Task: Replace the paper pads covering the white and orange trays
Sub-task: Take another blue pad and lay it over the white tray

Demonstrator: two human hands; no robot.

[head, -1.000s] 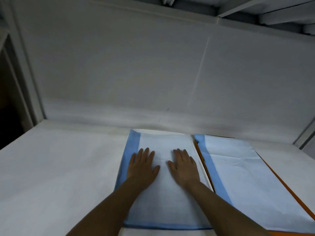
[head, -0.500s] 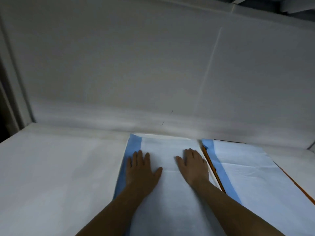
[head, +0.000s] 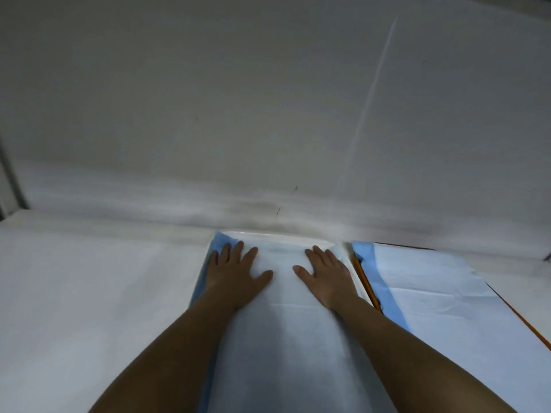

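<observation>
A dim white wall (head: 268, 99) rises behind a white-covered table (head: 89, 293).

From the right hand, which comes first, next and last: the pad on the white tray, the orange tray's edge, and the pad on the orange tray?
1. Pad on the white tray: directly under the right hand, touching.
2. Orange tray's edge: just to its right.
3. Pad on the orange tray: farther right, though its blue border lies right beside that edge.

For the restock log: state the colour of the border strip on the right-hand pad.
Blue strip; head view.
</observation>
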